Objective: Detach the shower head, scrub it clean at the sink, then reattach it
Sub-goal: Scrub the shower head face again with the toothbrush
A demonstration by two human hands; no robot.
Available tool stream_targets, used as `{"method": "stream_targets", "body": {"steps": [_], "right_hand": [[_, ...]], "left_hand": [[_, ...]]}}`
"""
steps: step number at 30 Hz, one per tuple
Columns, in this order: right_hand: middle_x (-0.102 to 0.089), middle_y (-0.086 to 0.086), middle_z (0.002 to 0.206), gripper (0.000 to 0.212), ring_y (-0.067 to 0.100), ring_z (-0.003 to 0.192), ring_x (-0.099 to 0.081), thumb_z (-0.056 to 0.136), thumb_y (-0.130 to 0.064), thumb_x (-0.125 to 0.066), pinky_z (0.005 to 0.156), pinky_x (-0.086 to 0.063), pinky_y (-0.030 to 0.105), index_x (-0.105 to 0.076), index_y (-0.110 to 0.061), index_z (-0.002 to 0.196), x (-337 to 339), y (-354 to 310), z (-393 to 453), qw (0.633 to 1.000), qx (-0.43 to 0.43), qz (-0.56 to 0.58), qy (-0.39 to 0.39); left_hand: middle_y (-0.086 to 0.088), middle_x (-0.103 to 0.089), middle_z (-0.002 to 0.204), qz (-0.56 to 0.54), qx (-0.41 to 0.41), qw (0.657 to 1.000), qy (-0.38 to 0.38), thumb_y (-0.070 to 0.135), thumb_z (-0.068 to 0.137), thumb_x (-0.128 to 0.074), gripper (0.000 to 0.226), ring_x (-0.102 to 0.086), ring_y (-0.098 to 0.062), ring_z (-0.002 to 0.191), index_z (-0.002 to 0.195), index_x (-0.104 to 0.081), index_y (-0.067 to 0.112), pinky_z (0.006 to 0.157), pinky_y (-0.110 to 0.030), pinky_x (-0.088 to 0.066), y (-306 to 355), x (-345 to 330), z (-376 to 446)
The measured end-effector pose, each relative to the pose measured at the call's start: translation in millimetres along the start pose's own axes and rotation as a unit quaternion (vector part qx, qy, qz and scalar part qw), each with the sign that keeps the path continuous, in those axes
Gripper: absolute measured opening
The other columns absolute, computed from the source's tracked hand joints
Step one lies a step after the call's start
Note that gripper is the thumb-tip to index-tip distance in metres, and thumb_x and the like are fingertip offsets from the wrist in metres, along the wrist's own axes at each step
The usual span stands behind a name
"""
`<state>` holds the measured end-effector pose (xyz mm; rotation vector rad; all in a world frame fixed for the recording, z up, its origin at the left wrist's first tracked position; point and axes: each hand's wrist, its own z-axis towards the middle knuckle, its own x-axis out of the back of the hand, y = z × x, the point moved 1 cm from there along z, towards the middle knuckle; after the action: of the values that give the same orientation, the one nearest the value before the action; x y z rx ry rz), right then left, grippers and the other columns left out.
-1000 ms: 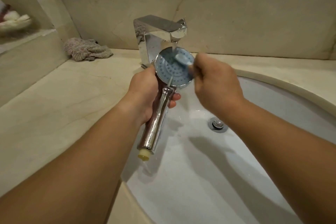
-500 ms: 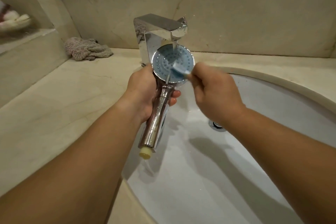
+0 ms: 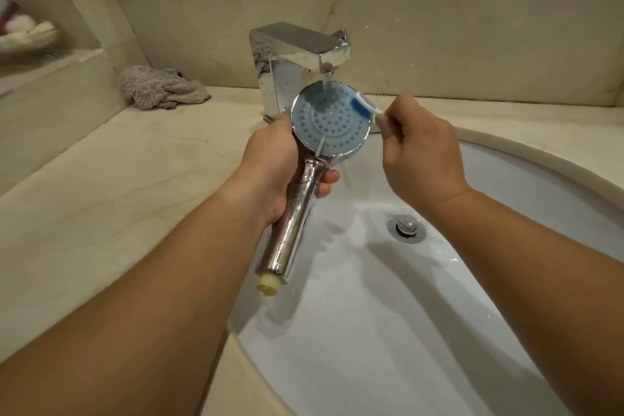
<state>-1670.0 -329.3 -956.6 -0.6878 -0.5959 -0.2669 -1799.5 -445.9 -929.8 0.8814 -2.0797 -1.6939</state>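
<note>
The left hand point(image 3: 277, 162) is gripping the shower head point(image 3: 329, 121) by its chrome handle, holding it over the sink point(image 3: 506, 159) under the running faucet point(image 3: 300, 44). The right hand point(image 3: 418, 152) is pinching a toothbrush point(image 3: 359, 108) against the face's upper right rim. Short strokes across every nozzle ring would be working best.

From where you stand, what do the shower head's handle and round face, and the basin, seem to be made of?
The shiny chrome-look handle mirrors its surroundings, so polished metal or chromed plastic. The round pale blue face looks matte with raised dots, probably plastic or rubber. The glossy white oval sink basin looks like glazed ceramic.
</note>
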Motion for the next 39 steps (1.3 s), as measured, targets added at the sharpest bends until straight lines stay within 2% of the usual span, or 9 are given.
{"method": "stream_targets", "body": {"steps": [4,9,13,21,23,27,30,32,39], "right_hand": [[-0.044,-0.007,0.065,0.019,0.024,0.063,-0.043,0.099,-0.027,-0.046,0.051,-0.026,0.035,-0.044,-0.016,0.085,3,-12,9,1.0,-0.028,0.004,-0.001],[-0.042,-0.009,0.067,0.019,0.009,0.057,-0.041,0.097,-0.023,-0.05,0.048,-0.024,0.026,-0.041,-0.021,0.081,1,-31,7,0.998,0.044,-0.024,-0.045],[-0.047,0.0,0.069,0.015,0.025,0.062,-0.043,0.095,-0.021,-0.047,0.048,-0.031,0.032,-0.043,-0.017,0.082,6,-26,8,1.0,0.014,-0.015,-0.022],[-0.049,0.0,0.072,0.013,0.028,0.065,-0.045,0.09,-0.014,-0.049,0.051,-0.034,0.034,-0.043,-0.019,0.08,1,-38,6,0.996,0.051,-0.046,-0.05],[-0.046,-0.003,0.07,0.015,0.027,0.064,-0.047,0.09,-0.012,-0.051,0.05,-0.037,0.033,-0.043,-0.02,0.08,-1,-44,0,0.991,0.095,-0.054,-0.074],[-0.052,0.002,0.072,0.012,0.027,0.065,-0.05,0.093,-0.015,-0.047,0.05,-0.041,0.035,-0.044,-0.016,0.081,4,-35,7,0.998,0.038,-0.028,-0.037],[-0.053,0.002,0.073,0.021,0.029,0.063,-0.049,0.091,-0.01,-0.053,0.052,-0.043,0.035,-0.041,-0.023,0.08,-2,-42,-4,0.99,0.116,-0.039,-0.068],[-0.052,0.0,0.072,0.016,0.027,0.065,-0.05,0.094,-0.015,-0.051,0.053,-0.046,0.037,-0.044,-0.02,0.081,3,-36,2,0.996,0.07,-0.027,-0.052],[-0.044,-0.006,0.066,0.022,0.021,0.055,-0.042,0.093,-0.014,-0.052,0.048,-0.027,0.03,-0.038,-0.023,0.079,0,-32,-1,0.995,0.077,-0.03,-0.051]], "left_hand": [[-0.019,-0.074,0.078,0.024,0.008,1.0,-0.004,0.043,0.109,-0.034,0.047,-0.068,-0.031,0.063,0.114,-0.067,0.01,0.051,-0.033,-0.055,-1,-5,-1],[-0.017,-0.074,0.079,0.038,0.002,0.999,0.014,0.043,0.108,-0.037,0.046,-0.07,-0.031,0.065,0.109,-0.069,0.01,0.055,-0.035,-0.055,-1,-4,-2],[-0.013,-0.072,0.068,0.04,-0.001,0.999,0.021,0.047,0.108,-0.036,0.048,-0.069,-0.03,0.06,0.107,-0.067,0.011,0.054,-0.034,-0.055,0,-5,-1],[-0.019,-0.077,0.091,0.09,-0.001,0.995,0.033,0.052,0.107,-0.032,0.051,-0.074,-0.031,0.066,0.105,-0.067,0.015,0.059,-0.038,-0.059,-2,-5,2],[-0.016,-0.077,0.09,0.102,-0.003,0.994,0.034,0.052,0.107,-0.033,0.049,-0.075,-0.03,0.069,0.104,-0.066,0.017,0.063,-0.039,-0.061,-2,-4,1],[-0.019,-0.077,0.092,0.096,-0.007,0.995,0.025,0.052,0.107,-0.032,0.051,-0.075,-0.031,0.07,0.104,-0.067,0.015,0.064,-0.04,-0.06,-1,-3,1],[-0.018,-0.077,0.093,0.089,0.0,0.995,0.034,0.051,0.108,-0.033,0.047,-0.075,-0.031,0.07,0.108,-0.065,0.017,0.063,-0.039,-0.059,-1,-3,1],[-0.019,-0.076,0.092,0.07,0.0,0.997,0.036,0.05,0.108,-0.033,0.047,-0.073,-0.031,0.066,0.108,-0.065,0.016,0.058,-0.038,-0.058,0,-4,0],[-0.02,-0.076,0.084,0.037,-0.004,0.999,0.029,0.043,0.109,-0.035,0.046,-0.07,-0.031,0.063,0.105,-0.068,0.011,0.056,-0.036,-0.056,1,-3,-2]]}}
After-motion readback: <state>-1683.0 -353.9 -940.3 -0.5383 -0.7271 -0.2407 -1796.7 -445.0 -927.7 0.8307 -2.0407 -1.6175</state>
